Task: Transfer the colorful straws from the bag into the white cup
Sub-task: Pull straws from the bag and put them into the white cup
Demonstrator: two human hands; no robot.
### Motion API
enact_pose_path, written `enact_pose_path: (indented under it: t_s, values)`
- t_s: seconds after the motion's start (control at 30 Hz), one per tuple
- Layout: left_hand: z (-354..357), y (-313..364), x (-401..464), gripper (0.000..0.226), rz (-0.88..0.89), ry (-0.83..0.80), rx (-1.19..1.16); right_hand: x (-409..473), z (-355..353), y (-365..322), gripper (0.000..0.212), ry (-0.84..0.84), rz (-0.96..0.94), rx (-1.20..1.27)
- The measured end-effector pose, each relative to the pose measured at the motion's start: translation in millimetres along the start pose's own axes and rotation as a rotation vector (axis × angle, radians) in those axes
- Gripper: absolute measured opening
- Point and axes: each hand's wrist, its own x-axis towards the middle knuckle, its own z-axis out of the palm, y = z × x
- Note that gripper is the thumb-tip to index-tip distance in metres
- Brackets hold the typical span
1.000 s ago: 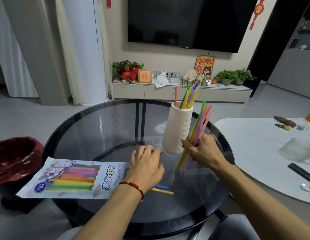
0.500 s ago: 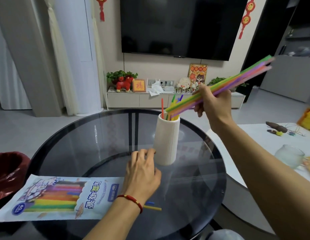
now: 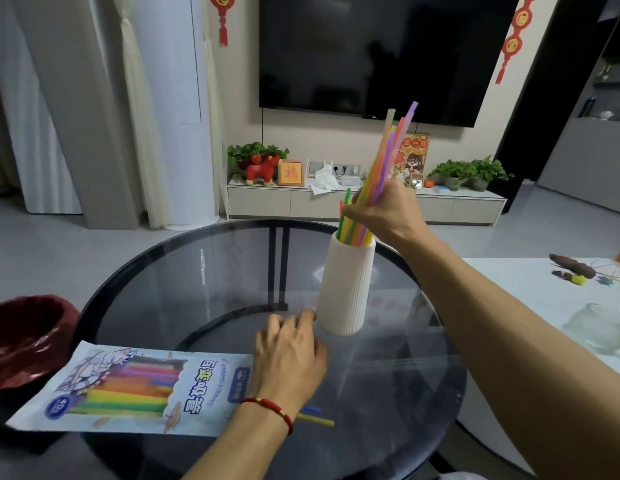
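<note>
Glass table (image 3: 204, 271): right hand (image 3: 388, 213) grips straws (image 3: 384, 161) above white cup (image 3: 346, 285); left hand (image 3: 287, 355) relaxed beside bag (image 3: 128, 389)

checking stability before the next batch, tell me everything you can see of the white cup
The tall white ribbed cup looks matte, like ceramic or plastic. It stands upright on the round dark glass table, slightly narrower at the mouth. Colourful straws stick out of its open top, the bundle gripped by the right hand above. The left hand rests beside its base; contact unclear.
</note>
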Motion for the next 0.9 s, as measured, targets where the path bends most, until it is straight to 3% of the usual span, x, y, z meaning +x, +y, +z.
enact_pose_path:
  t_s: [0.3,0.53,0.63,0.73,0.8,0.9]
  values:
    - [-6,-11,-7,0.026,-0.065,-0.046,0.007,0,-15,-18,0.081,-0.037,0.135,0.096]
    - [-10,-25,-7,0.032,-0.072,-0.013,-0.003,-2,-15,-22,0.107,0.309,-0.125,0.145]
    - [-10,-28,-7,0.035,-0.075,-0.017,0.003,-3,-13,-24,0.089,0.372,-0.209,0.109]
    - [-10,-29,-7,0.036,-0.07,-0.025,0.01,-6,-5,-20,0.047,0.145,-0.181,-0.088]
    - [-10,-29,-7,0.036,-0.065,-0.024,0.004,-12,2,-14,0.047,-0.026,-0.125,-0.135]
    - [-12,-30,-7,0.035,-0.051,-0.03,-0.012,-21,5,-9,0.048,-0.034,-0.182,-0.178]
